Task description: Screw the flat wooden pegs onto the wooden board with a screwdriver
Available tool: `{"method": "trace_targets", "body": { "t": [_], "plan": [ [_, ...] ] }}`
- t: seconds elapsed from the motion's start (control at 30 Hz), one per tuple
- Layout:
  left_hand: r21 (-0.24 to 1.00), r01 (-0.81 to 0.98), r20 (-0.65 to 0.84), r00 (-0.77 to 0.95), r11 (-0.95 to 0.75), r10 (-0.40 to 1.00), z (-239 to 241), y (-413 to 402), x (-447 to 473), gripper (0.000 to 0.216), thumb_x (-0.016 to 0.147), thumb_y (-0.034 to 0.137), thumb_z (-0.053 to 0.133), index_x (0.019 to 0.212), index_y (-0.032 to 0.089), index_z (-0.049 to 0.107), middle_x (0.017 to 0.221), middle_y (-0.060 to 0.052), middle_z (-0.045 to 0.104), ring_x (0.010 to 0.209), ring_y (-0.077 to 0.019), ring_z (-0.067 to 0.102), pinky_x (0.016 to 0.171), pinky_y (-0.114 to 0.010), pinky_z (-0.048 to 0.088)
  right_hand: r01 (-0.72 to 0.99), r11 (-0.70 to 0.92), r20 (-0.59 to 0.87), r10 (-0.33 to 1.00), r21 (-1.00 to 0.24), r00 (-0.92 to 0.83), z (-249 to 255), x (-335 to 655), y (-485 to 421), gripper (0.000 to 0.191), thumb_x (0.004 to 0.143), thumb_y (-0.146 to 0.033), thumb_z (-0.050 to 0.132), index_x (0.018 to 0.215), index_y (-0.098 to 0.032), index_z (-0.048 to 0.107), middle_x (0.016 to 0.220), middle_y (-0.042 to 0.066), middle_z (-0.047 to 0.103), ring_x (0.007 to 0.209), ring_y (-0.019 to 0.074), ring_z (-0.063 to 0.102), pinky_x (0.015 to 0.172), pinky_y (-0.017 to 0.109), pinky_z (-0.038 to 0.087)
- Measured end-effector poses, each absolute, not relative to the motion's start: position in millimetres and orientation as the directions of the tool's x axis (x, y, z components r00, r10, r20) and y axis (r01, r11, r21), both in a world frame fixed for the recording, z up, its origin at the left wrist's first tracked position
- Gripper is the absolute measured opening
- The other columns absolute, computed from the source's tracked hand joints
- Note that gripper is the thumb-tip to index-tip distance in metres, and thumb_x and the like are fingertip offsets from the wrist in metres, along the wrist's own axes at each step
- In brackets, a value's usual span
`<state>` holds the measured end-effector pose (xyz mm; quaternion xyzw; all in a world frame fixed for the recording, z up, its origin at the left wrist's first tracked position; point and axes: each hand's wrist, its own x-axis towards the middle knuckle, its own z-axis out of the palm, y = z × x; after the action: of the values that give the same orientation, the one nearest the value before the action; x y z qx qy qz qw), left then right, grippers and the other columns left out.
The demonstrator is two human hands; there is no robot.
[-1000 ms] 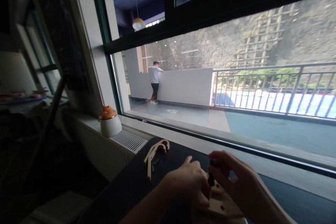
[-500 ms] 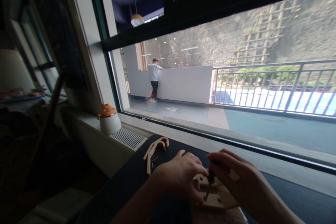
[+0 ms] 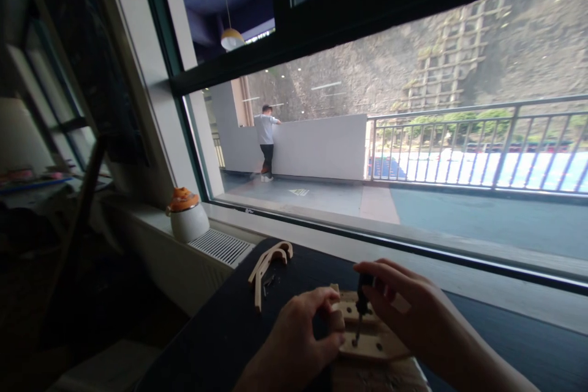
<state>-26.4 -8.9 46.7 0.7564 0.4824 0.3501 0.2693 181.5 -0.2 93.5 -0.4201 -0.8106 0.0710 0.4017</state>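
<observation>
At the dark counter [image 3: 220, 331], the left hand [image 3: 296, 337] grips one end of a drilled wooden piece [image 3: 367, 346], likely light, stiff, best held by its edges; the right hand [image 3: 408, 300] pinches a black-handled screwdriver [image 3: 362, 299] over it.

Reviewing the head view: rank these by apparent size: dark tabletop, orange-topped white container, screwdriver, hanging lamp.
1. Dark tabletop
2. Orange-topped white container
Unranked: screwdriver and hanging lamp; they look close in size, and the right hand partly covers the screwdriver.
</observation>
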Motion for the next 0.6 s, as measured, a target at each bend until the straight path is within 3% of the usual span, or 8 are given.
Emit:
{"method": "trace_targets", "body": {
  "t": [0.2, 0.4, 0.6],
  "plan": [
    [0.799, 0.462, 0.231, 0.354, -0.385, 0.906, 36, -7, -35, 0.056, 0.07, 0.019, 0.068, 0.123, 0.029, 0.054, 0.102, 0.002, 0.067, 0.097, -0.018, 0.061, 0.093, -0.027, 0.043, 0.603, 0.634, 0.583, 0.748, -0.484, -0.319, 96, 178, -4, 0.029, 0.088, -0.026, 0.047, 0.107, -0.024, 0.069, 0.095, 0.006, 0.072, 0.071, 0.0132, 0.066, 0.066, 0.022, 0.053],
    [0.838, 0.408, 0.201, 0.389, -0.363, 0.899, 41, -7, -37, 0.045, 0.07, 0.018, 0.068, 0.112, 0.023, 0.053, 0.104, -0.001, 0.067, 0.098, -0.0177, 0.062, 0.09, -0.026, 0.044, 0.627, 0.622, 0.591, 0.748, -0.468, -0.301, 95, 176, -2, 0.027, 0.088, -0.028, 0.05, 0.108, -0.024, 0.069, 0.091, 0.004, 0.072, 0.066, 0.0117, 0.064, 0.063, 0.021, 0.053],
    [0.805, 0.507, 0.171, 0.299, -0.308, 0.939, 25, -6, -28, 0.039, 0.064, 0.023, 0.072, 0.099, 0.021, 0.055, 0.1, -0.002, 0.064, 0.096, -0.0202, 0.058, 0.086, -0.028, 0.044, 0.632, 0.618, 0.602, 0.746, -0.467, -0.285, 93, 175, -2, 0.025, 0.085, -0.028, 0.055, 0.106, -0.026, 0.069, 0.092, 0.003, 0.073, 0.068, 0.0122, 0.066, 0.063, 0.021, 0.054]
  ]
}}
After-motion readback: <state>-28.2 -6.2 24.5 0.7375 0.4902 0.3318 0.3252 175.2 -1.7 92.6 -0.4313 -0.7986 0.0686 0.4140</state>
